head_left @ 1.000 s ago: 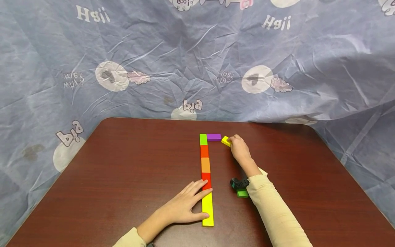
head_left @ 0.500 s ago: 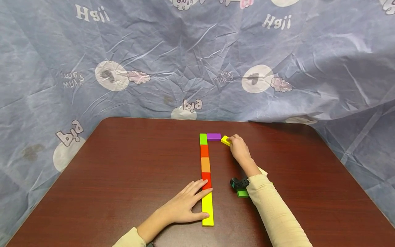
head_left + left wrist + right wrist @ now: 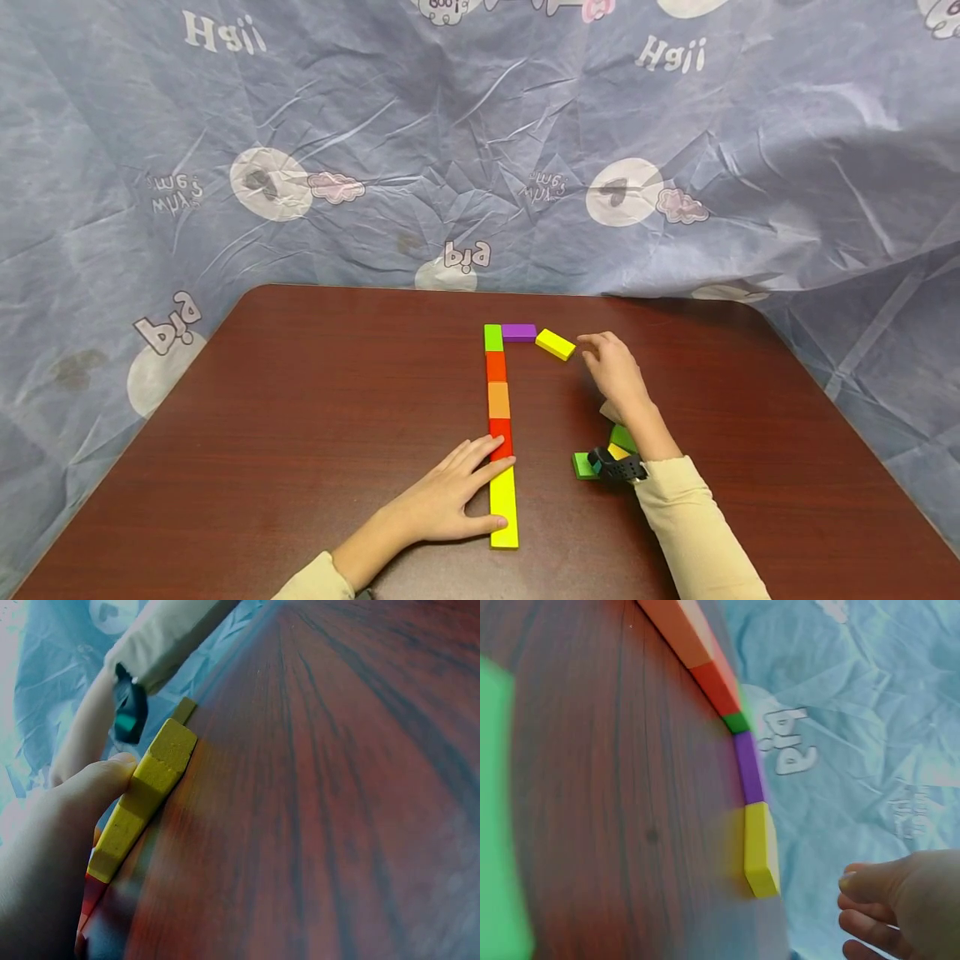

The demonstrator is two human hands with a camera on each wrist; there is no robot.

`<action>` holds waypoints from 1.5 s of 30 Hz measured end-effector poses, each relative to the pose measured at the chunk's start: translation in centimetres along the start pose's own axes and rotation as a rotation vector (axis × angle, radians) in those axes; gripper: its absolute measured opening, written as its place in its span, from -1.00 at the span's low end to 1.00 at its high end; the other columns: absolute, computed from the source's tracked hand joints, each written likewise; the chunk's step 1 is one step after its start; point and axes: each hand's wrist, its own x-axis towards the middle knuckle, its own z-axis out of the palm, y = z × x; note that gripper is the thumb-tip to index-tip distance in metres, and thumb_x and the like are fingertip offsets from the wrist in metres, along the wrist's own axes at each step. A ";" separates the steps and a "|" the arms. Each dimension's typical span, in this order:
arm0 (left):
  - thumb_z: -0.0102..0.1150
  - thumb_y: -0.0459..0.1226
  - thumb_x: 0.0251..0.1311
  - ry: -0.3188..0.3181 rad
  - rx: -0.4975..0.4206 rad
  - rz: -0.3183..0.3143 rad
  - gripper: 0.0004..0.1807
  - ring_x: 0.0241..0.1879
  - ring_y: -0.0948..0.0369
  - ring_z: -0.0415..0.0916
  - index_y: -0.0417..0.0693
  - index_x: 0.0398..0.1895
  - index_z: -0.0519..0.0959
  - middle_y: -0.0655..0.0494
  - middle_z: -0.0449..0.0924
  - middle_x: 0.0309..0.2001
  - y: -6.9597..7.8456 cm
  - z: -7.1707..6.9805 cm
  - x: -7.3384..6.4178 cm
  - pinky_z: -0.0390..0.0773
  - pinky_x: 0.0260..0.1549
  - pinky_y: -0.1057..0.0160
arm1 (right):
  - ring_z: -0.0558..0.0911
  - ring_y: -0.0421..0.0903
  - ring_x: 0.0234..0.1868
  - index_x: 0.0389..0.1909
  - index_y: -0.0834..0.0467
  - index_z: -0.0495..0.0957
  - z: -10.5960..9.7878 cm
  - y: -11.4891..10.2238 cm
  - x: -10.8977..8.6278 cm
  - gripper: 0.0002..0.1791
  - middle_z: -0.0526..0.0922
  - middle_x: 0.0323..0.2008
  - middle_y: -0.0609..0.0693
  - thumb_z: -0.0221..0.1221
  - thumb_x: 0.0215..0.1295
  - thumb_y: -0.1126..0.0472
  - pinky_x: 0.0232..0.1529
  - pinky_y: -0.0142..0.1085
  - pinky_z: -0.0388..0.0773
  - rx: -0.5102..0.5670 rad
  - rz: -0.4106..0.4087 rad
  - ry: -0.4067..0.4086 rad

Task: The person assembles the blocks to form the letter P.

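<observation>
A straight row of blocks runs up the table: a yellow block (image 3: pixel 504 500) nearest, then a red block (image 3: pixel 500 429), an orange block (image 3: pixel 498 400), a red-orange block (image 3: pixel 496 367) and a bright green block (image 3: pixel 492 337). At its far end a purple block (image 3: pixel 518 333) turns right, followed by a slanted yellow block (image 3: pixel 555 344). My left hand (image 3: pixel 450 500) rests with spread fingers on the near blocks, its thumb on the yellow one, as the left wrist view also shows. My right hand (image 3: pixel 618 375) hovers right of the slanted block, fingers loosely bent, holding nothing.
Loose blocks lie under and beside my right wrist: a green block (image 3: pixel 585 466), another green block (image 3: pixel 622 438), a yellow-orange block (image 3: pixel 618 452) and a pale block (image 3: pixel 610 411), partly covered by the arm. Behind the brown table (image 3: pixel 337 375) hangs a printed cloth (image 3: pixel 480 167).
My right hand has let go of the slanted yellow block and moved off to the right, uncovering more loose blocks. The left hand has stayed in place.
</observation>
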 end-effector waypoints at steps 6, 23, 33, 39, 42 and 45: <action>-0.16 0.25 0.16 -0.006 -0.001 -0.002 -0.26 0.41 0.17 -0.08 0.16 0.37 0.11 0.08 -0.04 0.42 0.0 0.0 0.0 0.06 0.35 0.07 | 0.46 0.18 0.03 0.08 0.22 0.46 -1.6 1.1 -2.8 -0.64 0.44 0.06 0.23 0.03 0.28 0.24 -0.05 0.09 0.44 -0.011 0.028 -0.049; -0.14 0.23 0.16 -0.003 -0.007 -0.005 -0.26 0.41 0.15 -0.08 0.14 0.36 0.12 0.08 -0.03 0.42 0.1 -0.1 -0.2 0.06 0.35 0.07 | 0.47 0.02 -0.30 -0.06 0.28 0.47 -1.4 2.2 -5.1 -0.57 0.49 -0.18 0.18 0.11 0.10 0.10 -0.39 -0.05 0.38 -0.148 0.137 -0.297; -0.15 0.25 0.15 -0.022 -0.021 -0.020 -0.25 0.42 0.15 -0.10 0.17 0.37 0.10 0.12 -0.06 0.43 0.0 0.0 0.0 0.05 0.36 0.06 | 0.49 0.01 -0.23 0.02 0.20 0.48 1.3 0.6 -4.7 -0.50 0.51 -0.09 0.14 0.14 0.13 -0.02 -0.38 -0.05 0.46 -0.142 0.115 -0.173; -0.16 0.26 0.15 -0.033 -0.028 -0.029 -0.24 0.42 0.14 -0.11 0.18 0.38 0.09 0.12 -0.07 0.43 0.0 -0.2 0.0 0.04 0.36 0.05 | 0.48 0.04 -0.22 0.05 0.26 0.41 0.5 0.2 -4.8 -0.48 0.47 -0.07 0.20 0.15 0.13 0.05 -0.30 -0.02 0.45 -0.093 0.128 -0.241; -0.17 0.27 0.15 -0.035 -0.030 -0.032 -0.24 0.42 0.15 -0.11 0.19 0.38 0.09 0.13 -0.07 0.43 0.0 -0.1 0.0 0.04 0.36 0.05 | 0.48 0.05 -0.26 0.02 0.32 0.41 0.3 0.3 -4.5 -0.53 0.47 -0.10 0.25 0.13 0.13 0.13 -0.30 -0.07 0.47 -0.090 0.154 -0.230; -0.18 0.27 0.16 -0.035 -0.028 -0.030 -0.24 0.42 0.14 -0.11 0.19 0.38 0.09 0.13 -0.07 0.43 0.0 -0.1 0.0 0.03 0.36 0.05 | 0.50 0.08 -0.27 0.01 0.38 0.41 0.3 0.5 -4.1 -0.53 0.48 -0.10 0.30 0.11 0.13 0.16 -0.30 -0.06 0.49 -0.096 0.179 -0.182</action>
